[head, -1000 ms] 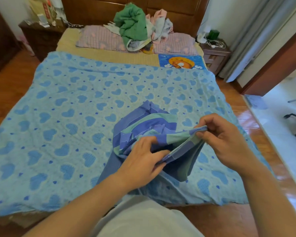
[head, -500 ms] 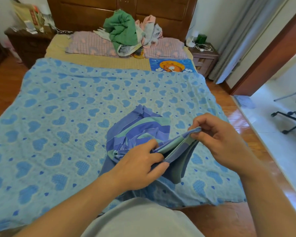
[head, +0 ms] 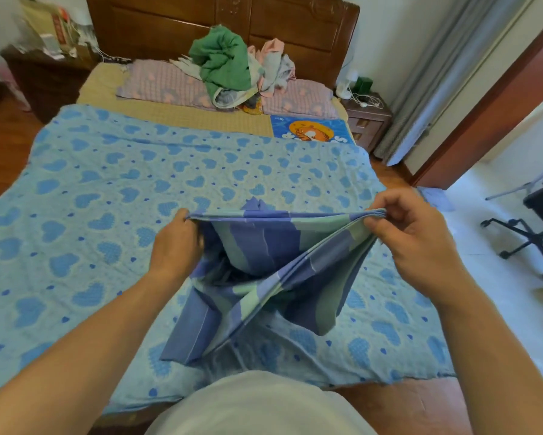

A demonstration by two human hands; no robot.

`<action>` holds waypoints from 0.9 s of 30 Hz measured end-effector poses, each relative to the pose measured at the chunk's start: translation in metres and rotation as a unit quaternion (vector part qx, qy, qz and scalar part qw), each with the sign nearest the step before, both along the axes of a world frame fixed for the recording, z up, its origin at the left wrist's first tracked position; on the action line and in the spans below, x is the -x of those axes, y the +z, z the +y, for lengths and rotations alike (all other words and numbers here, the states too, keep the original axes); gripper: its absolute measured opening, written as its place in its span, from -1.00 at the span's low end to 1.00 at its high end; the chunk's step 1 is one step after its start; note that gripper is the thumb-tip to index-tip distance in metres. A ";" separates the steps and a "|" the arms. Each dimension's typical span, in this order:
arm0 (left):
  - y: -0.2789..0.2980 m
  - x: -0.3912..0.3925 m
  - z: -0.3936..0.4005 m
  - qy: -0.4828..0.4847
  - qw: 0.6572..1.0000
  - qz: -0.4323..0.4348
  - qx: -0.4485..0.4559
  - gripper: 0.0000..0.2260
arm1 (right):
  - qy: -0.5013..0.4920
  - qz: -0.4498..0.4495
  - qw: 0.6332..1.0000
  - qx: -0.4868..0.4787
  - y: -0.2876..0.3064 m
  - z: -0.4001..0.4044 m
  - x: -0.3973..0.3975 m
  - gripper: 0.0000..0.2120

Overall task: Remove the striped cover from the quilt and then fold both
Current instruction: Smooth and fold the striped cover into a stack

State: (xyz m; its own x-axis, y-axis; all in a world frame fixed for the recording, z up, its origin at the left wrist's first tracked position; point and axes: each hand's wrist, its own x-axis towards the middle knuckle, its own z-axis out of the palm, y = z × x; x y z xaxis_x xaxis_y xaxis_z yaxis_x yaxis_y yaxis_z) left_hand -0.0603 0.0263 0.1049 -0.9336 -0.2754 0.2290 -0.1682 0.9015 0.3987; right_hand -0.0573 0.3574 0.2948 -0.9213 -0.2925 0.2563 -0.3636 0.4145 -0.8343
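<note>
Both hands have drawn apart, left hand [head: 177,243] and right hand [head: 411,233] each pinching the blue-and-green striped cotton cover [head: 273,262] taut near the bed's foot edge. It's off the heart-printed light-blue quilt [head: 107,199], half folded; the quilt lies unfolded.

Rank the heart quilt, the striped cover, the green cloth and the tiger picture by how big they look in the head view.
1. heart quilt
2. striped cover, though it is nearer the camera
3. green cloth
4. tiger picture, partly hidden
</note>
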 end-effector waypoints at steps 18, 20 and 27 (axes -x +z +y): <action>-0.065 -0.071 0.084 -0.170 0.985 0.006 0.001 -0.66 | -0.071 0.033 0.997 -0.003 0.025 -0.052 0.027 -0.91; -0.064 -0.072 0.094 -0.127 0.992 0.004 -0.004 -0.62 | -0.073 0.034 0.997 -0.001 0.029 -0.056 0.029 -0.91; -0.081 -0.080 0.085 -0.079 0.988 0.105 -0.084 -0.80 | -0.090 0.028 0.995 0.012 0.033 -0.062 0.041 -0.86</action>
